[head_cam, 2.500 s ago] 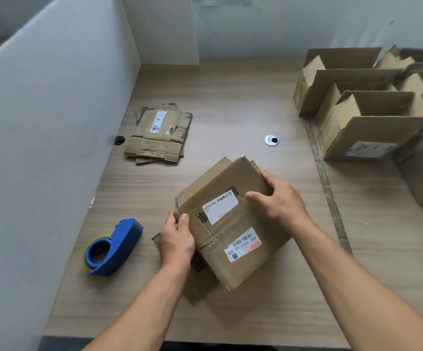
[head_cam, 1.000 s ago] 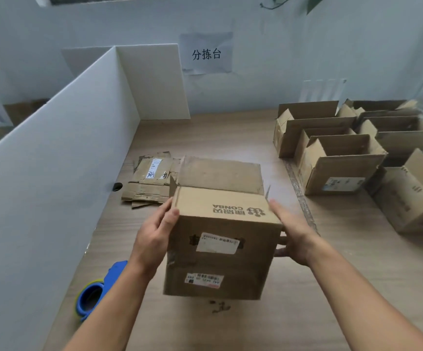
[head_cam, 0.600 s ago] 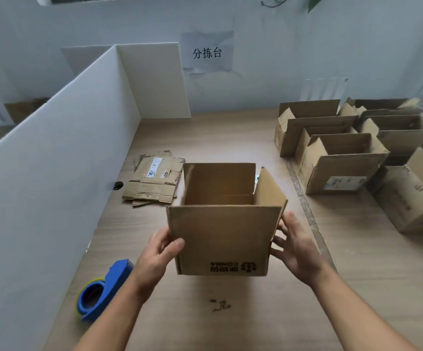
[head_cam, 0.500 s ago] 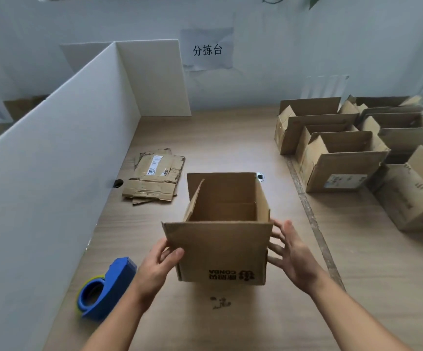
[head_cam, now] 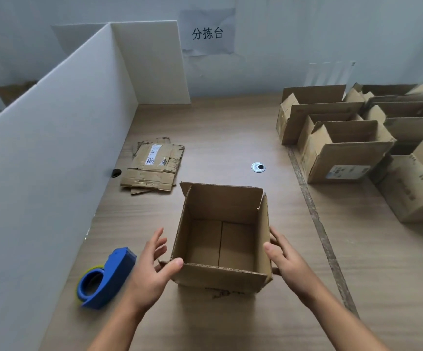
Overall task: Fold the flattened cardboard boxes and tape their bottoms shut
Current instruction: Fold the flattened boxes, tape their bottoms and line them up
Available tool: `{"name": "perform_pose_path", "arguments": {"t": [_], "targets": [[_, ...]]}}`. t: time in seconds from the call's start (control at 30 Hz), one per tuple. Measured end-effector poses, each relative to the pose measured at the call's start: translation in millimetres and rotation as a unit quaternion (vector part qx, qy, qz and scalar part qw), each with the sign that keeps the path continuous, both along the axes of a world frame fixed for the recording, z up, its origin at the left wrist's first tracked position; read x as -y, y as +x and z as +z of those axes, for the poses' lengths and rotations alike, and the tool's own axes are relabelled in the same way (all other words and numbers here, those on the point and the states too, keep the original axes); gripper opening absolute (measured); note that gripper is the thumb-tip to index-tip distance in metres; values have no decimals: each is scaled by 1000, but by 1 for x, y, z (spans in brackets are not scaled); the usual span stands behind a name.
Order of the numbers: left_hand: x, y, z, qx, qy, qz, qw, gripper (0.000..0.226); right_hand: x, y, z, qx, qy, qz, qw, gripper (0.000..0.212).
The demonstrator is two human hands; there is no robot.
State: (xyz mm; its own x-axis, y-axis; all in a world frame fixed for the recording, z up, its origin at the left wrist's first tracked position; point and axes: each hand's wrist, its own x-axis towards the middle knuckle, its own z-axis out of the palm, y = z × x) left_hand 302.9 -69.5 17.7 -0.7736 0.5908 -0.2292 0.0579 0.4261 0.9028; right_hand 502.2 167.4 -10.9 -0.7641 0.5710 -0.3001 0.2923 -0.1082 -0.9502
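Now the cardboard box (head_cam: 220,274) stands upright on the table (head_cam: 230,127), mouth up, between both hands. The left hand (head_cam: 147,269) has loose, spread fingers and its thumb on the near corner. The right hand (head_cam: 289,262) rests with relaxed fingers against the right wall.

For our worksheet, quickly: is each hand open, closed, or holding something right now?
Left hand: open, thumb touching the cardboard box at its near corner.
Right hand: open, straight fingers against the box's right wall.
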Motion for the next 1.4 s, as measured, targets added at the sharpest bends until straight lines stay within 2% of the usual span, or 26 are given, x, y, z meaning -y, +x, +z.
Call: {"name": "perform_pose_path", "arguments": {"t": [0.1, 0.17, 0.27, 0.33, 0.43, 0.57, 0.7, 0.77, 0.83, 0.9, 1.0, 1.13, 1.27, 1.4], "targets": [[-17, -12, 12, 9, -57, 10, 998, 75, -3, -5, 6, 13, 88, 45, 995, 63], [-26, -18, 15, 10, -99, 5, 995, 59, -2, -9, 5, 23, 115, 68, 991, 57], [-27, -19, 15, -27, -117, 14, 993, 35, 0, -10, -3, 17, 98, 30, 995, 62], [-22, -18, 14, -30, -108, 32, 993, 30, 1, -6, -9, 8, 81, 3, 997, 73], [-7, -18, 6, -14, -88, 12, 996, 50, 3, 0, -14, -1, 69, -14, 998, 84], [16, -13, 2, -12, -2, -61, 998, 79, 6, 4, -11, -17, 33, -45, 998, 70], [31, -13, -4, -54, -30, -191, 980, 101, 5, 6, -9, -22, 5, -65, 998, 72], [30, -15, -5, -92, -26, -166, 981, 96, 7, 7, -9, -25, -13, -71, 997, 88], [22, -18, -7, -145, -25, -121, 982, 80, 9, 9, -10, -23, -22, -76, 997, 102], [13, -19, -9, -232, -60, -101, 966, 66, 11, 10, -14, -21, -28, -75, 997, 102], [1, -22, -10, -336, -81, -95, 933, 64, 14, 11, -20, -23, -38, -66, 997, 98], [-3, -32, -15, -466, -96, -158, 865, 50, 17, 9, -20, -30, -44, -46, 998, 87], [3, -44, -19, -492, -127, -132, 851, 60, 15, 9, -23, -24, -25, -36, 999, 89], [2, -41, -24, -478, -112, -115, 864, 62, 16, 9, -24, -16, -17, -31, 999, 75]]}}
